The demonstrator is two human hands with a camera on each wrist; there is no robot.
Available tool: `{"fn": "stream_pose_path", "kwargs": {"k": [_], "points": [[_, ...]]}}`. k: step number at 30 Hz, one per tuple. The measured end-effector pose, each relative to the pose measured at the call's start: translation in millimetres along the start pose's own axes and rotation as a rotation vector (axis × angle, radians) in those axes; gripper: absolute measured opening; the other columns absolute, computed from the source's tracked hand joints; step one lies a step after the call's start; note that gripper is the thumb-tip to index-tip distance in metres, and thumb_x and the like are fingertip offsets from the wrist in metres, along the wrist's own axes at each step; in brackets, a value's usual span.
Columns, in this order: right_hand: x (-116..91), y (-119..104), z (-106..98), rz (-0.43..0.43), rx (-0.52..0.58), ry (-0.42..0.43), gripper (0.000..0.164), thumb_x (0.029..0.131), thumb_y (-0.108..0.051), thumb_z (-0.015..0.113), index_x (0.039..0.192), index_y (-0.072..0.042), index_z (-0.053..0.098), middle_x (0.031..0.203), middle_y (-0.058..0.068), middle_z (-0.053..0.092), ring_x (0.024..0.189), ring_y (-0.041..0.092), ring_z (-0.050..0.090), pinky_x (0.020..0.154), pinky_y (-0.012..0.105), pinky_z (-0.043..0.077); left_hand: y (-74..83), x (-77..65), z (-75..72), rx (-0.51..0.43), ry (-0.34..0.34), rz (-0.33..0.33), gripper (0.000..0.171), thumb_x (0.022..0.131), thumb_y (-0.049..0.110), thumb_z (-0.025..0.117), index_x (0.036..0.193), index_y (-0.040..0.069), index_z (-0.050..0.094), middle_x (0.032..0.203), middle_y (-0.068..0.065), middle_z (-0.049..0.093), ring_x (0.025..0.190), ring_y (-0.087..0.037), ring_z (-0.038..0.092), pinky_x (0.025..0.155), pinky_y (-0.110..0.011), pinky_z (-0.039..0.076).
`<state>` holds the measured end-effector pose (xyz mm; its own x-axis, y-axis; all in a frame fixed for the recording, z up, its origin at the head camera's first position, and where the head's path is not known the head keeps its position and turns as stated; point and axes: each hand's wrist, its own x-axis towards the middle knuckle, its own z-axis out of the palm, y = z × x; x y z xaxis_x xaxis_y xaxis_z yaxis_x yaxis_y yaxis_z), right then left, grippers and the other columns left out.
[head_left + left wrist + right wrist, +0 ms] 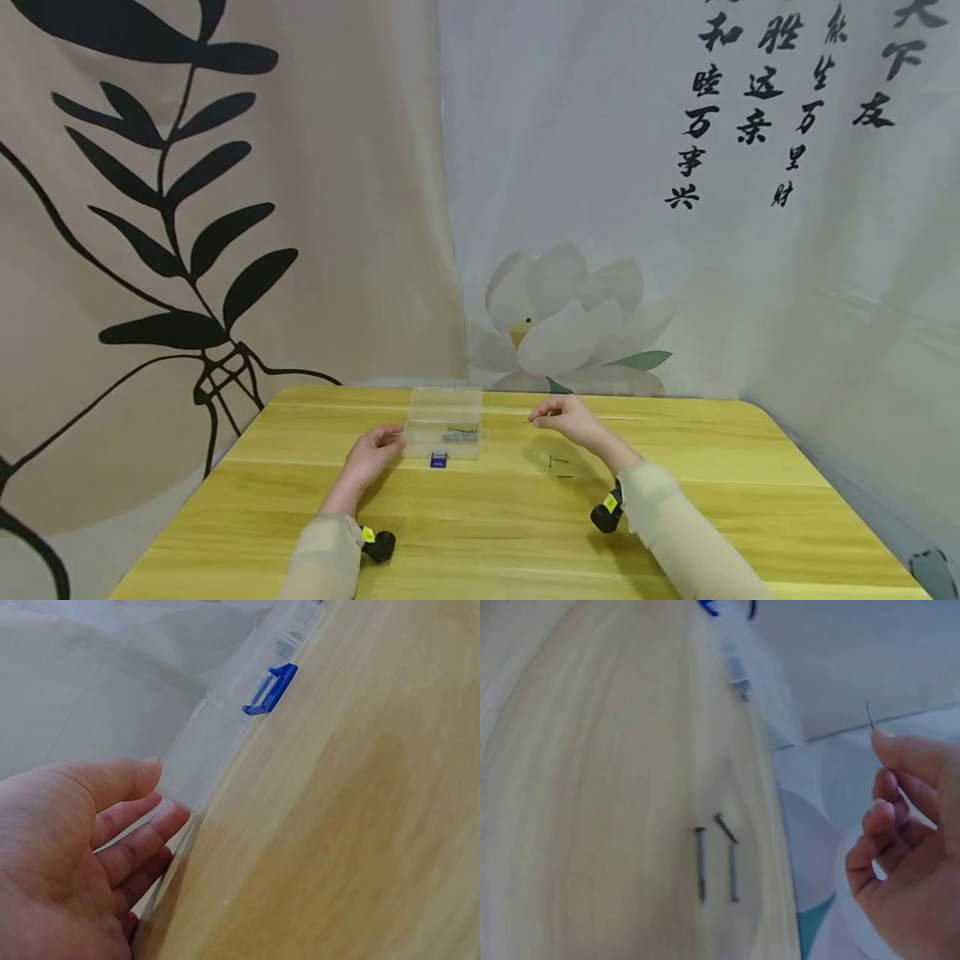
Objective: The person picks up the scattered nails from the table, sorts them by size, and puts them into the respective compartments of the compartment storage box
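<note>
The thin metal screw (869,715), held above the desk (457,533) right of the clear plastic box (422,435), should handle light, stiff and prone to roll; take its shank. Your right grip (572,419) pinches it, one end protruding. Three loose screws (701,862) lie nearer you; your left grip (371,457), fingers relaxed, touches the box.

A wood-grain table (480,533) carries a clear, open plastic box (418,438) by its far edge, its blue latch (438,460) facing near. Three small metal fasteners (701,864) lie nearer, to the box's right.
</note>
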<state>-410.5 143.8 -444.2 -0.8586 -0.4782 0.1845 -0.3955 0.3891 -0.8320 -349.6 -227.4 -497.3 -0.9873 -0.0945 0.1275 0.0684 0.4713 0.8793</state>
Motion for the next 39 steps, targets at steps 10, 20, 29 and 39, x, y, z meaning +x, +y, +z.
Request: {"fn": "stream_pose_path", "kwargs": {"k": [10, 20, 29, 39], "points": [[14.2, -22.9, 14.1, -0.073, -0.038, -0.003, 0.016, 0.093, -0.01, 0.064, 0.102, 0.001, 0.071, 0.105, 0.012, 0.065, 0.091, 0.02, 0.06, 0.08, 0.041, 0.05, 0.0, 1.4, 0.9, -0.007, 0.01, 0.013, 0.036, 0.096, 0.014, 0.061, 0.127, -0.003, 0.059, 0.114, -0.016, 0.064, 0.107, -0.032, 0.057, 0.091, -0.048, 0.045], [45.4, -16.8, 27.4, -0.094, -0.083, -0.041, 0.015, 0.092, -0.012, 0.066, 0.1, -0.002, 0.073, 0.098, 0.006, 0.064, 0.086, 0.016, 0.057, 0.075, 0.035, 0.05, -3.4, 4.3, 0.1, 0.003, 0.005, 0.002, 0.036, 0.096, 0.014, 0.061, 0.128, -0.001, 0.059, 0.116, -0.016, 0.064, 0.109, -0.033, 0.057, 0.091, -0.048, 0.045], [54.5, -17.3, 49.9, -0.102, -0.137, -0.072, 0.009, 0.091, -0.009, 0.067, 0.094, -0.006, 0.075, 0.1, 0.004, 0.069, 0.08, 0.013, 0.052, 0.068, 0.029, 0.045, -5.0, 0.9, 0.4, -0.007, 0.0, -0.008, 0.035, 0.096, 0.015, 0.061, 0.128, 0.0, 0.06, 0.117, -0.015, 0.064, 0.109, -0.033, 0.057, 0.092, -0.049, 0.045], [57.6, -15.7, 71.8, -0.147, -0.214, -0.104, 0.011, 0.089, -0.003, 0.065, 0.09, -0.006, 0.076, 0.095, 0.002, 0.07, 0.084, 0.012, 0.054, 0.073, 0.03, 0.045, -3.2, 2.4, -1.9, -0.027, -0.013, -0.023, 0.036, 0.097, 0.016, 0.06, 0.13, 0.001, 0.059, 0.12, -0.016, 0.062, 0.112, -0.033, 0.055, 0.094, -0.049, 0.044]]}}
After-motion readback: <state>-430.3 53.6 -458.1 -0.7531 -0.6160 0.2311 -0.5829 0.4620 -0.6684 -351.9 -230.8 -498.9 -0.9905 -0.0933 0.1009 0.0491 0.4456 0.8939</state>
